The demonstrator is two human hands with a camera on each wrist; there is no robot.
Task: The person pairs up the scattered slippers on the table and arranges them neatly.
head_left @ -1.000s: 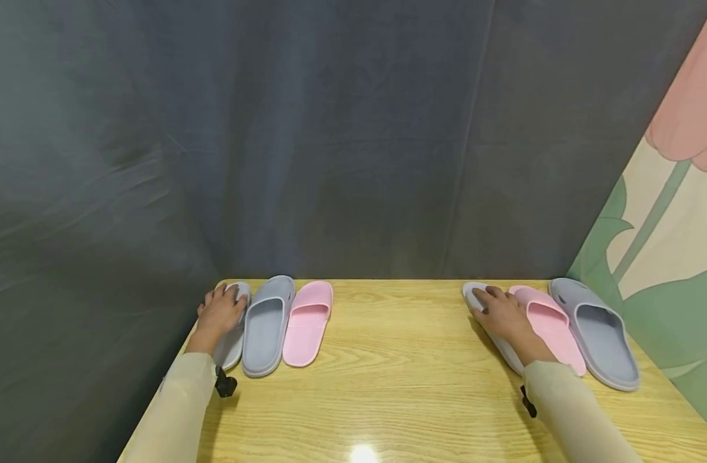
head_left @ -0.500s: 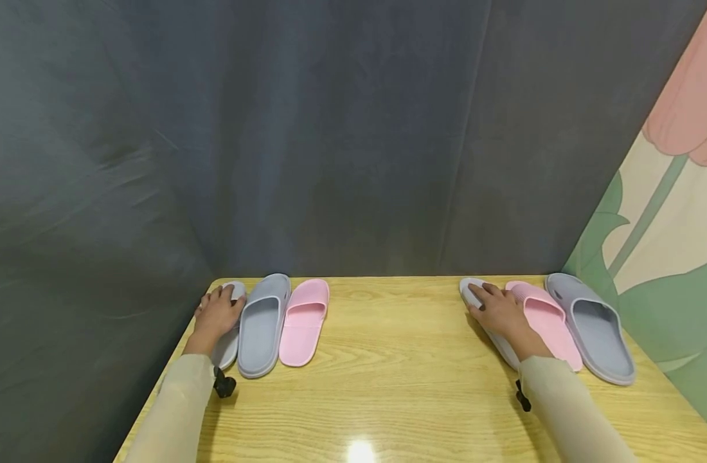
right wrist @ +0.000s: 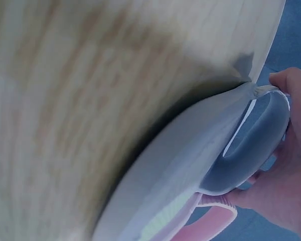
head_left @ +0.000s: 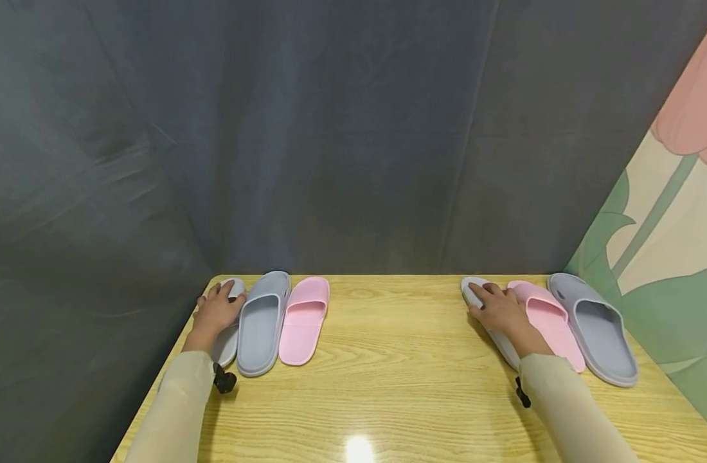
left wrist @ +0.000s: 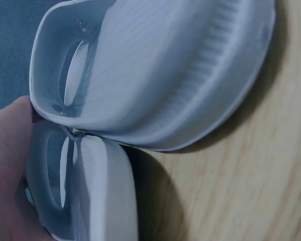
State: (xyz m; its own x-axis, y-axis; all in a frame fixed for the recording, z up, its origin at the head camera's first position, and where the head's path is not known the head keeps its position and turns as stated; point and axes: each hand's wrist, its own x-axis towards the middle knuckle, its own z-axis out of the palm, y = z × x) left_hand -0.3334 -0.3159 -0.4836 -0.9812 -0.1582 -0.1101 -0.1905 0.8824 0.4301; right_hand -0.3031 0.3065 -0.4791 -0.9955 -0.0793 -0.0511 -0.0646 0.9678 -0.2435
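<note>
At the left end of the table, my left hand (head_left: 216, 315) holds a light grey slipper (head_left: 231, 341) by its upper, fingers spread over the strap. Beside it lie a darker grey slipper (head_left: 258, 334) and a pink slipper (head_left: 301, 331). In the left wrist view, the held slipper (left wrist: 118, 186) sits right against the larger grey one (left wrist: 190, 65). My right hand (head_left: 500, 314) grips another light grey slipper (head_left: 504, 350) over its upper; in the right wrist view, thumb and fingers straddle its strap (right wrist: 251, 155). A pink slipper (head_left: 556, 331) and a larger grey slipper (head_left: 607, 341) lie to its right.
The slippers stand in two groups on a wooden table (head_left: 388, 360), toes toward its back edge. A dark curtain (head_left: 353, 141) hangs behind and to the left. A floral panel (head_left: 660, 270) borders the right side.
Both hands stay on the same light grey slippers, and the slippers keep their places. Only the head view shifts slightly.
</note>
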